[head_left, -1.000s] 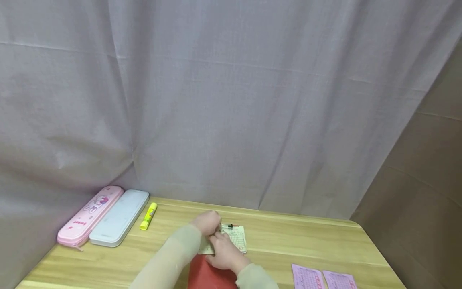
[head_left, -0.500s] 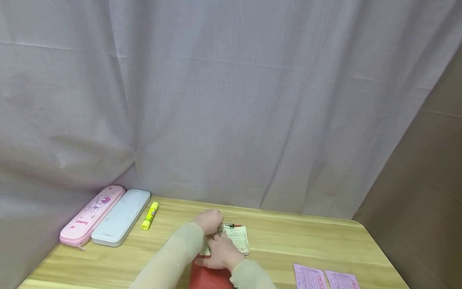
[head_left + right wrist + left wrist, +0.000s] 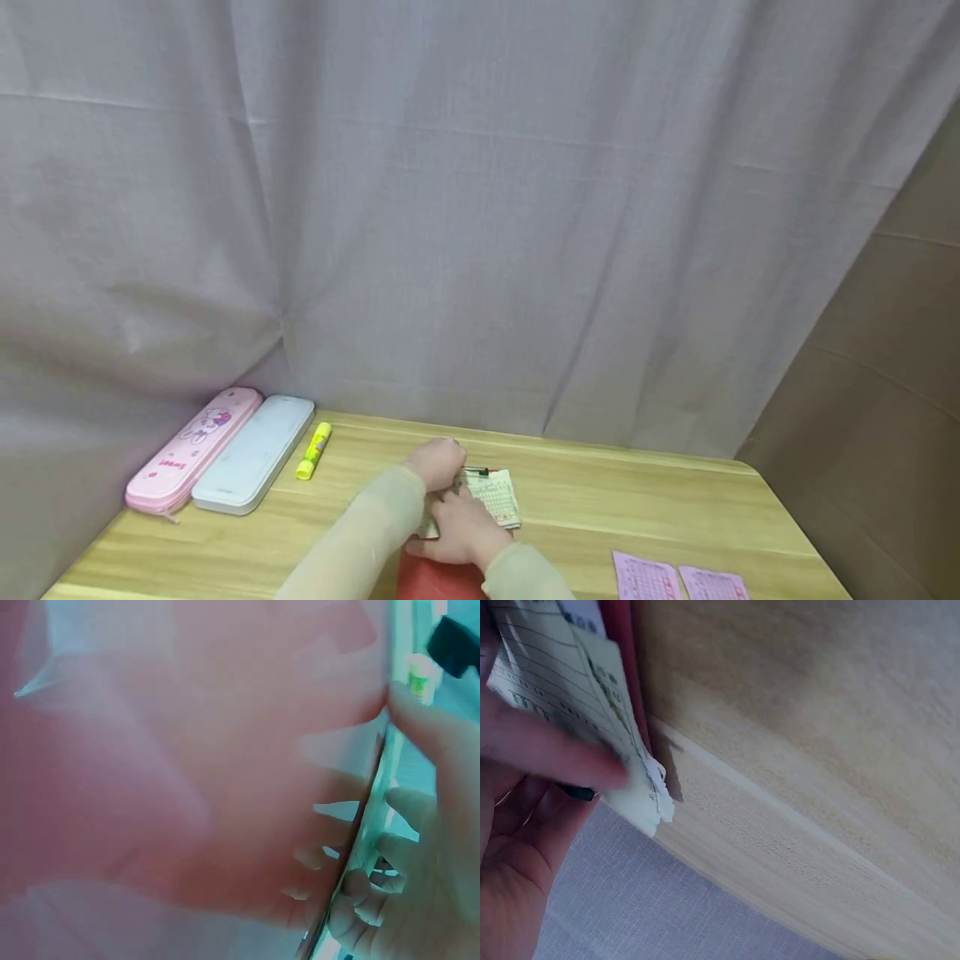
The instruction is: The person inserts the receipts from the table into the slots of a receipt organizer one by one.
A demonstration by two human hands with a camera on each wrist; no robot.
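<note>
A pad of printed, pale yellow-green slips [image 3: 498,497] lies mid-table, with a glossy red sheet [image 3: 441,577] on its near side. My left hand [image 3: 437,463] is curled at the pad's far left corner. It holds a slim pen [image 3: 477,472] with a black part; the rest is mostly hidden. In the left wrist view a thumb [image 3: 562,756] crosses the top slip [image 3: 547,656], whose edge is ragged. My right hand [image 3: 467,530] presses on the pad, fingers spread and thumb over the red sheet. The right wrist view shows that hand [image 3: 427,847] beside the shiny red surface [image 3: 187,765].
Two purple printed slips [image 3: 647,578] lie at the front right. At the back left stand a pink pencil case [image 3: 191,454], a pale grey-blue case [image 3: 255,457] and a yellow glue stick [image 3: 313,452]. Grey curtains [image 3: 480,250] hang behind the wooden table [image 3: 615,492].
My right hand has shifted slightly left and its thumb has swung out over the red sheet. The left hand stays at the pad's corner; the pen has turned slightly.
</note>
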